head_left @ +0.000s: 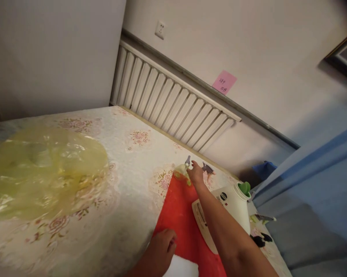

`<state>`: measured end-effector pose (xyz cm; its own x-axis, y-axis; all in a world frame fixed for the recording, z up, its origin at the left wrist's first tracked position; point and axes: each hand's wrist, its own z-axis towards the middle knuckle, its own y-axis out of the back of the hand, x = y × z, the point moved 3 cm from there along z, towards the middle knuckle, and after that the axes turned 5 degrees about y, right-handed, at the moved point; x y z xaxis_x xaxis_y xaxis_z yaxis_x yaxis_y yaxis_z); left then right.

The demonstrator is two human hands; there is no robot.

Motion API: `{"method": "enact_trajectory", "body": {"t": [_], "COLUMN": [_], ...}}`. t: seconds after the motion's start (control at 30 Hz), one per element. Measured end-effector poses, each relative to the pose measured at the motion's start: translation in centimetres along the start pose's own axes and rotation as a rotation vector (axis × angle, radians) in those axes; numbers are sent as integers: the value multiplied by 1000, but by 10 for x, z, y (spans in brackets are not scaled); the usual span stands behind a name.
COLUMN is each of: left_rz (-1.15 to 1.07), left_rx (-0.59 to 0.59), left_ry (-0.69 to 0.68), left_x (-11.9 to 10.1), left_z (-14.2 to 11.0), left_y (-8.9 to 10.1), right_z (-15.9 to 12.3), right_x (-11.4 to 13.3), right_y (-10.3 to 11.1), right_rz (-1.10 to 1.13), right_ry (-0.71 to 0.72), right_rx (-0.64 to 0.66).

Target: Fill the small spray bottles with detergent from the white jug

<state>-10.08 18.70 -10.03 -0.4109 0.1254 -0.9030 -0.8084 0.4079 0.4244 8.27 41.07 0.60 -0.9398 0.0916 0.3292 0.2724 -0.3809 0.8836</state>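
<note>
A bed-like surface covered with a floral sheet (pixel 124 181) fills the lower half of the view, backed by a white ribbed radiator (pixel 173 102) and a pale wall bearing a socket (pixel 160 29) and a pink sticky note (pixel 224 82).

A red sheet (pixel 181 221) lies spread on the floral sheet at about five o'clock in the view. It appears already flattened over most of its length, while its far end, at twelve o'clock from its middle, is not yet free of what lies on it: a small yellowish-green piece (pixel 181 171) rests there. As a judgement, the handling of the red sheet is partly done and its far end remains to be dealt with.

The right hand (pixel 195 174) is extended to that far end, fingers bent downward and nearly closed, touching or pinching at the yellowish piece; a firm grip cannot be confirmed. A small grey object (pixel 187 160) shows just above the fingers; whether it is held cannot be told.

The left hand (pixel 161 246) is laid on the near left edge of the red sheet, fingers loosely curled, pressing rather than gripping.

At three o'clock from the red sheet a white jug with a green spout (pixel 236 206) is seen, a white label-like card (pixel 202 223) lying beside it. A translucent yellow plastic bag (pixel 43 173) lies at nine o'clock, well apart. Blue fabric (pixel 314 181) hangs at the right.
</note>
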Motion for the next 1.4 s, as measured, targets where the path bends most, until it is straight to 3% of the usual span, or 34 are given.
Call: {"method": "enact_trajectory", "body": {"t": [0.23,0.43,0.67,0.8,0.97,1.17,1.27,1.4], "left_rz": [-15,-8,19,21,-22,-82,-60,-16], "left_rx": [31,35,13,-1,-47,-368,-540,-566], "left_ry": [-13,-3,-2,-1,-38,-57,-153,-261], "left_x": [0,1,-2,-4,-2,8,8,5], "left_z": [-2,-3,-4,-3,-1,6,8,11], "left_y": [1,0,3,5,4,6,6,1], "right_z": [18,23,35,25,-18,-105,-146,-184], "right_x": [0,7,21,31,38,33,28,25], "right_y": [-16,-17,9,31,59,87,94,96], "right_rz": [-79,-91,-7,66,150,233,264,307], "right_ry": [27,43,82,136,223,293,297,325], "right_rx": [93,51,-84,-126,-92,72,158,238]}}
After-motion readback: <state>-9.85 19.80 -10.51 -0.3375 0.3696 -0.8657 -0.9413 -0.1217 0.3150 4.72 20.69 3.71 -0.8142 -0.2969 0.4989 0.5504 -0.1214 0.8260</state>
